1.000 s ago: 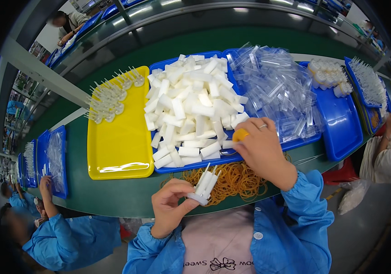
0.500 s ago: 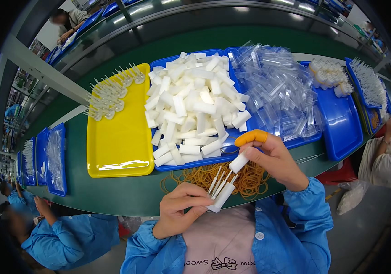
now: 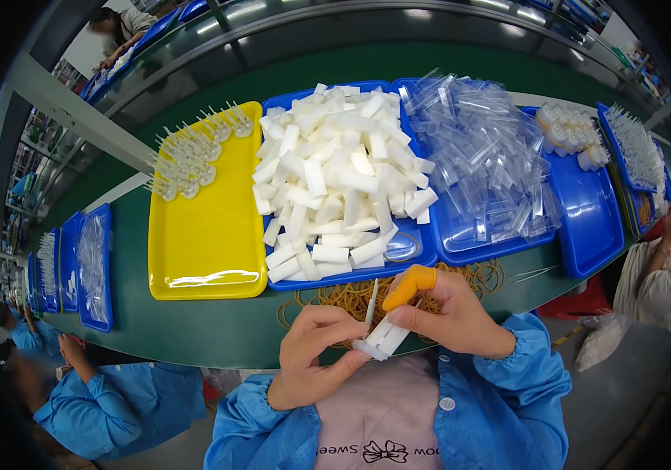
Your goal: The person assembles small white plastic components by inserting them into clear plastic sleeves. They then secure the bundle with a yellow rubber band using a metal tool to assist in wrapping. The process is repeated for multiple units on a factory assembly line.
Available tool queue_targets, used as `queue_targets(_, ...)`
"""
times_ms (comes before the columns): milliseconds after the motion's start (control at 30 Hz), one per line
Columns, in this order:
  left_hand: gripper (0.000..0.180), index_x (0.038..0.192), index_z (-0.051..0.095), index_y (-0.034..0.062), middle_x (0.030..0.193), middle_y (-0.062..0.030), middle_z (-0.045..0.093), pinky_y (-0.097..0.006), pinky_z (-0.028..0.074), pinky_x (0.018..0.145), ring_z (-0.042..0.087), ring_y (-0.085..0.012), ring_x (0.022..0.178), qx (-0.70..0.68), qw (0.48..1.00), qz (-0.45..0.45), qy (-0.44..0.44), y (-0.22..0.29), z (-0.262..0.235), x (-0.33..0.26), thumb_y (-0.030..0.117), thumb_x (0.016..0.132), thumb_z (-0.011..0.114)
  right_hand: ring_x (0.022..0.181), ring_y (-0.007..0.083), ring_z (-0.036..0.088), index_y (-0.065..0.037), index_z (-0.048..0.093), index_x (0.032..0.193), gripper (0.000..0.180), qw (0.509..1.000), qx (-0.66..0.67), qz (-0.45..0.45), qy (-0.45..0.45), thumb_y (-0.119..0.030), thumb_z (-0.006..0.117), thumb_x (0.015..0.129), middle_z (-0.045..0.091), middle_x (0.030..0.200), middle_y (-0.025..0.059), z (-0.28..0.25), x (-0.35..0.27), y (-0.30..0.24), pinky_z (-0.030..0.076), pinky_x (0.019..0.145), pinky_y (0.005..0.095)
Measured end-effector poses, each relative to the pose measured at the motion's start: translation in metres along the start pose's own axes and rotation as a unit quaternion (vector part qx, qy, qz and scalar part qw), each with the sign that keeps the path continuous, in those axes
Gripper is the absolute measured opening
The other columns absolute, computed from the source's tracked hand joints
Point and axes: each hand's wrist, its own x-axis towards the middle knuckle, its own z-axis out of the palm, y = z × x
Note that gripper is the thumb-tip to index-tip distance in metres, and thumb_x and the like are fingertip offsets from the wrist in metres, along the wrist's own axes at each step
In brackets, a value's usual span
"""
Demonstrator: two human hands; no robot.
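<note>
My left hand (image 3: pixel 316 356) pinches a white plastic piece by its base (image 3: pixel 371 350) between thumb and fingers, in front of my chest. A thin bare prong (image 3: pixel 371 301) sticks up from it. White foam blocks (image 3: pixel 389 337) sit side by side on other prongs of that piece. My right hand (image 3: pixel 457 317), with an orange finger cot (image 3: pixel 410 287) on one finger, closes round the upper end of these blocks. Its fingers partly hide the blocks and the tips of the prongs.
Behind my hands lie tan rubber bands (image 3: pixel 476 278) on the green table (image 3: pixel 194 329). Beyond is a blue tray of white foam blocks (image 3: pixel 335 180), between a yellow tray (image 3: pixel 206 251) with pronged pieces and a tray of clear plastic sleeves (image 3: pixel 484 164). Tweezers (image 3: pixel 535 272) lie at right.
My right hand has come down and left, bringing its foam block from the prong tips onto the piece, next to the other block. The left hand keeps its hold.
</note>
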Motion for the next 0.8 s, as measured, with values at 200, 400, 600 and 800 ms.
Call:
queue_targets(200,0.034,0.108,0.062,0.0003,0.1,-0.0124,0.059,-0.03,0.047,0.078,0.058,-0.0203,0.089,-0.083,0.994,-0.065,0.022,0.004,0.002,0.012,0.009,0.077,0.072,0.074,0.0056,0.056,-0.001,0.063,0.093,0.015,0.994,0.071,0.077,0.024,-0.014,0.066,0.086,0.062,0.082,0.0012,-0.006,0.002,-0.003,0.045,0.064,0.0213)
queue_targets(400,0.029,0.109,0.059,-0.005,0.104,-0.0155,0.057,-0.032,0.045,0.082,0.055,-0.0203,0.094,-0.155,0.978,-0.139,-0.026,-0.002,-0.004,0.011,0.01,0.085,0.063,0.076,0.0056,0.055,0.0,0.063,0.094,0.016,0.994,0.088,0.054,0.035,-0.015,0.064,0.088,0.062,0.084,0.0011,-0.007,0.006,-0.001,0.045,0.067,0.0212)
queue_targets(600,0.026,0.112,0.06,-0.0023,0.105,-0.0125,0.058,-0.028,0.047,0.08,0.057,-0.0172,0.092,-0.216,0.964,-0.144,-0.05,-0.005,-0.005,0.011,0.008,0.088,0.06,0.078,0.0065,0.056,0.0,0.061,0.097,0.017,0.988,0.126,0.084,0.027,-0.015,0.062,0.089,0.063,0.086,0.0025,-0.006,0.006,0.003,0.046,0.069,0.0219)
queue_targets(800,0.025,0.107,0.062,-0.0042,0.104,-0.0132,0.059,-0.028,0.046,0.079,0.057,-0.0179,0.091,-0.284,0.939,-0.193,-0.025,-0.002,-0.001,0.013,0.01,0.086,0.064,0.079,0.0078,0.058,0.0,0.061,0.098,0.016,0.98,0.167,0.101,0.03,-0.013,0.061,0.089,0.063,0.087,0.0037,-0.006,0.006,0.001,0.046,0.071,0.0227)
